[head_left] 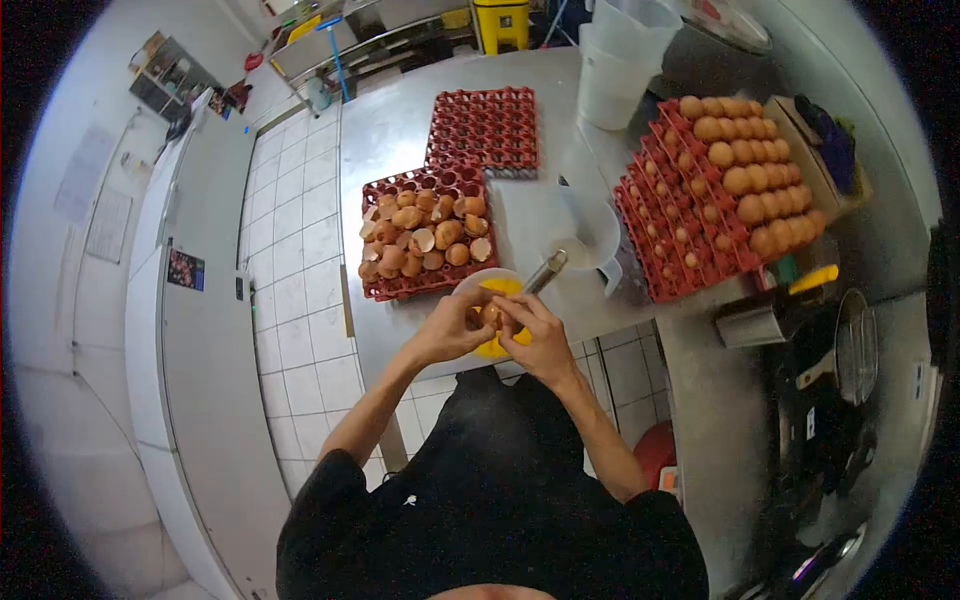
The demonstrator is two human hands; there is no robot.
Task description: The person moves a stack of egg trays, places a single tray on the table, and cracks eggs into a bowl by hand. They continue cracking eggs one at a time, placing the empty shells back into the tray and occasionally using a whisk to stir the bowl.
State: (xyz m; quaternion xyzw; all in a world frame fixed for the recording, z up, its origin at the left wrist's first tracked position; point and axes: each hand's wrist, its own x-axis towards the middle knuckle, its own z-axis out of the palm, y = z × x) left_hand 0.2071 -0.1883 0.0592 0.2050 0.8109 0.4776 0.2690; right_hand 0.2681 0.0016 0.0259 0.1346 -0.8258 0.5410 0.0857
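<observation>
Both of my hands meet over a bowl [467, 284] that holds yellow beaten-looking egg. My left hand [455, 325] curls its fingers round a brown egg [489, 315], and my right hand [536, 337] pinches it from the other side. Part of the egg is hidden behind the fingers. A metal handle [545, 272] leans out over the bowl's far right rim. Just beyond my left hand, a red tray [400, 292] carries a heap of broken eggshells [425, 240].
Behind the shells lies another red egg tray [485, 125]. Stacked trays of whole brown eggs [755, 180] stand at the right. Between them are a clear pitcher [597, 230] and tall plastic containers [615, 75]. A strainer [855, 350] and metal box [750, 327] sit at far right.
</observation>
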